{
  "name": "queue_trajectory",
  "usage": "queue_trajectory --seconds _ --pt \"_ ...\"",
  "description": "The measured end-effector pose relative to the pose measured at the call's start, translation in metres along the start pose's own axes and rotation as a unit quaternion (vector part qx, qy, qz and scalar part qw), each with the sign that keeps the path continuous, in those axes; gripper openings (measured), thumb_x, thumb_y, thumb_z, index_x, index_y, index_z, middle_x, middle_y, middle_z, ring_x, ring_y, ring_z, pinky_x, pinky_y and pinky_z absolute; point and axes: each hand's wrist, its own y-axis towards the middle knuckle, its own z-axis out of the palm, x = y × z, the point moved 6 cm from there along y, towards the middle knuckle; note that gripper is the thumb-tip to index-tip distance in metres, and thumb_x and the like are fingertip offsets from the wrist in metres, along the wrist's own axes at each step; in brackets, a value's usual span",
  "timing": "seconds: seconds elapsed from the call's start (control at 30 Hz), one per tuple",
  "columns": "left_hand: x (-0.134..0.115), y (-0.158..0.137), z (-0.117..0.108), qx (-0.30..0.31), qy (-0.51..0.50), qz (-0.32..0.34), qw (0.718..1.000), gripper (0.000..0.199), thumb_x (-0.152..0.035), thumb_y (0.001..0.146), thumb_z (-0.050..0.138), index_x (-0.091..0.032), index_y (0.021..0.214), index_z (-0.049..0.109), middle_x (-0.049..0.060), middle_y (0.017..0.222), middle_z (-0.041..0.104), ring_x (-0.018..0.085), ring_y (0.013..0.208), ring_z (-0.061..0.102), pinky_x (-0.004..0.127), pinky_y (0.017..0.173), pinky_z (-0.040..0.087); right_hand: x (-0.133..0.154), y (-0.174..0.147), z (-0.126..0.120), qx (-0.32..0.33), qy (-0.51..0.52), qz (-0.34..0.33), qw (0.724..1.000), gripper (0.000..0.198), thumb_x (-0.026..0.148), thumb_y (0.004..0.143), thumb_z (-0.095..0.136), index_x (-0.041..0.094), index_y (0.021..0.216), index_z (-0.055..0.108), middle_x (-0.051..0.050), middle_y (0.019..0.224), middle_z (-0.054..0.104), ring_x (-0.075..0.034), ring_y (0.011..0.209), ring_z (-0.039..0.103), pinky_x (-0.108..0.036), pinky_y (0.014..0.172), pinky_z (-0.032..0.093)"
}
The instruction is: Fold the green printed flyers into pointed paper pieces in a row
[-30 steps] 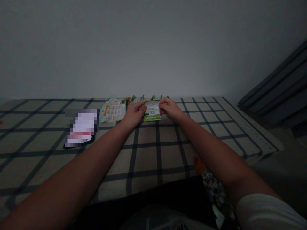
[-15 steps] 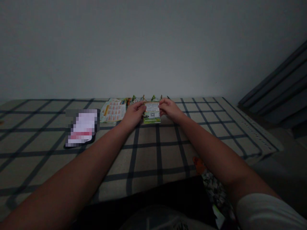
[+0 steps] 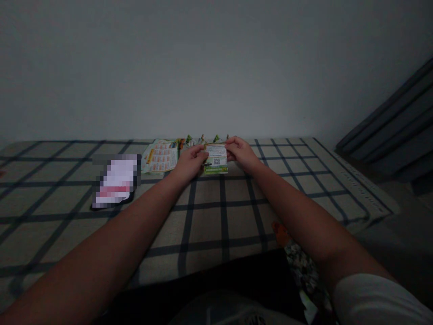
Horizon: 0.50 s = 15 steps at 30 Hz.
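Note:
A small printed card (image 3: pixel 216 158), white with a green lower band and a square code, is held up between both hands over the checked cloth. My left hand (image 3: pixel 192 159) pinches its left edge with thumb and fingers. At its upper right edge, my right hand (image 3: pixel 241 152) grips it with bent fingers. Behind the hands stand several small pointed pieces (image 3: pixel 216 138) with green and white on them, partly hidden. Left of my left hand lies a printed sheet (image 3: pixel 162 155) with rows of orange boxes.
A phone (image 3: pixel 117 180) with a blurred-out screen lies on the checked cloth (image 3: pixel 203 221) at left. Near my right forearm, at the table's front edge, is a patterned item with an orange part (image 3: pixel 280 234). A wall rises behind; a dark curtain (image 3: pixel 399 131) hangs at right.
Both hands have shifted slightly to the right with the card, which is still held at both sides. At the far left edge, a small blurred skin-coloured shape has moved slightly.

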Motion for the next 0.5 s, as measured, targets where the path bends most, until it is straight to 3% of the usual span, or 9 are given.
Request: queue_trajectory --seconds 0.23,0.33,0.5 --pt "0.001 0.0 -0.004 -0.011 0.018 0.008 1.0 0.032 -0.038 0.078 0.07 -0.015 0.1 0.073 0.004 0.084 0.073 0.019 0.074 0.065 0.033 0.072 0.056 -0.002 0.002 0.0 0.013 -0.008 -0.009 1.0 0.013 0.024 0.094 0.065 0.022 0.092 0.052 0.004 0.069 0.065 -0.008 0.056 0.063 -0.018 0.056 0.054" --pt "0.001 0.002 -0.006 -0.022 0.012 0.019 0.999 0.027 -0.037 0.079 0.069 -0.016 0.097 0.072 0.005 0.084 0.073 0.02 0.076 0.067 0.034 0.074 0.057 -0.002 0.002 0.002 0.032 -0.003 -0.015 0.999 0.011 0.024 0.095 0.063 0.023 0.101 0.053 0.004 0.069 0.066 -0.009 0.056 0.063 -0.02 0.055 0.055" --pt "-0.003 0.006 -0.014 -0.078 -0.024 0.038 0.996 0.019 -0.032 0.08 0.067 -0.018 0.092 0.068 0.002 0.081 0.071 0.019 0.078 0.069 0.033 0.078 0.06 -0.004 0.001 0.006 0.078 0.008 -0.033 0.996 0.033 0.016 0.087 0.067 0.026 0.114 0.051 0.004 0.084 0.071 -0.009 0.06 0.066 -0.019 0.055 0.055"
